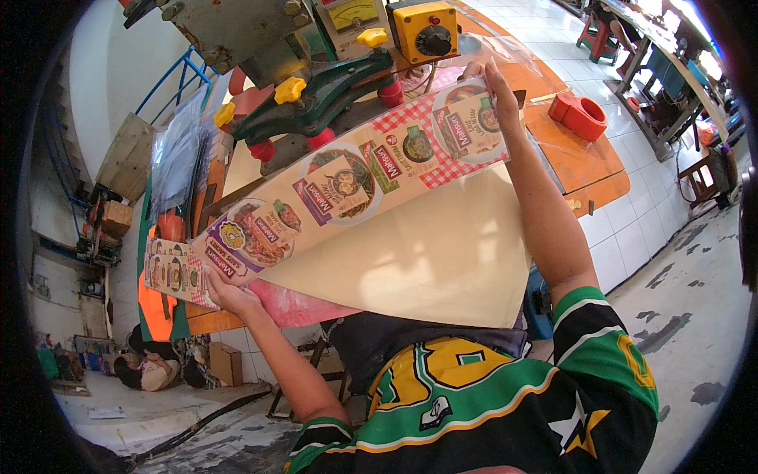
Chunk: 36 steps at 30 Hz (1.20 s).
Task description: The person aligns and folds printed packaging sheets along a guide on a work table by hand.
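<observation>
A long printed sheet (379,164) with food pictures and red-and-white checks stretches slantwise between my hands. My left hand (231,299) grips its near left end, fingers partly behind it. At the far right end, my right hand (500,96) holds the edge with the thumb in front. Beneath the printed band spreads a broad plain cream sheet (410,253), reaching over my lap; whether the two are joined I cannot tell. Beside my left hand lies a smaller printed piece (170,268) with similar pictures. Pink material (304,306) shows under the cream sheet.
Just beyond the sheet stands a dark green press frame (316,95) with yellow knobs and red feet. A yellow control box (426,33) sits behind it. On the orange table (588,162) is a red tape dispenser (576,117). Clear plastic sheets (178,146) hang at left.
</observation>
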Motion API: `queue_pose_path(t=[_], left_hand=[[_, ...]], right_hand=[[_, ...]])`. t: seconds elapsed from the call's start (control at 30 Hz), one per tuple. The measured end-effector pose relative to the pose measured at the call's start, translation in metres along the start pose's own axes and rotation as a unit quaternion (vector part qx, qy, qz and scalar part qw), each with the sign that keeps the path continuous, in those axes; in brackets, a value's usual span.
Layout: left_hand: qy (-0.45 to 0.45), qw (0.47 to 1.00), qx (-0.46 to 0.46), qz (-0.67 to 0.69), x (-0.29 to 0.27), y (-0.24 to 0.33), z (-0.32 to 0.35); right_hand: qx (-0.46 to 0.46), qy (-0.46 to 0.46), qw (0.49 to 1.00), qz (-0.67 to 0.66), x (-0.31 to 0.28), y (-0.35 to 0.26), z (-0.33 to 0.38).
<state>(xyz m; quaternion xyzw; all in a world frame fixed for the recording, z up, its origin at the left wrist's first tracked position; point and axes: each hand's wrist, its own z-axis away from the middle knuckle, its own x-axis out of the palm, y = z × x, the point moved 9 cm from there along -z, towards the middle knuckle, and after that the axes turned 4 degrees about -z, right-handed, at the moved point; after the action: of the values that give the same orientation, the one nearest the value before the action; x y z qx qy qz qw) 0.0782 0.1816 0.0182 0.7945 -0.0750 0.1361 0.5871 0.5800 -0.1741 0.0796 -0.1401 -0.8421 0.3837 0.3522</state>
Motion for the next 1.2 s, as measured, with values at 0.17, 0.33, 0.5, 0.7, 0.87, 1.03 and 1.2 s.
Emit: queue_pose_path(t=[0.17,0.33,0.5,0.7,0.87,1.03,1.2], left_hand=[[-0.013,1.0,-0.004,0.006,0.0033,0.0021,0.0017],[-0.02,1.0,-0.009,0.012,0.0057,0.0032,0.0035],[-0.008,1.0,0.009,0.014,-0.0012,-0.0001,-0.0025],[-0.003,1.0,0.002,0.005,-0.0002,0.0019,0.0006],[-0.005,1.0,-0.01,-0.006,0.0004,0.0015,0.0001],[-0.01,1.0,-0.014,0.015,0.0031,0.0009,0.0019],[-0.006,1.0,-0.02,0.017,0.0059,0.0041,0.0059]], right_hand=[[0.009,0.0,1.0,-0.016,0.0022,0.0016,0.0011],[0.014,-0.036,0.998,-0.041,-0.0044,0.0056,-0.0015],[0.011,-0.059,0.997,-0.052,-0.0022,0.0069,-0.0035],[0.021,-0.035,0.998,-0.047,-0.0042,0.0075,-0.0012],[0.016,-0.025,0.999,-0.046,-0.0069,0.0084,-0.0018],[0.009,-0.046,0.998,-0.045,-0.0047,0.0067,-0.0034],[0.012,-0.044,0.999,-0.031,-0.0037,0.0055,-0.0022]])
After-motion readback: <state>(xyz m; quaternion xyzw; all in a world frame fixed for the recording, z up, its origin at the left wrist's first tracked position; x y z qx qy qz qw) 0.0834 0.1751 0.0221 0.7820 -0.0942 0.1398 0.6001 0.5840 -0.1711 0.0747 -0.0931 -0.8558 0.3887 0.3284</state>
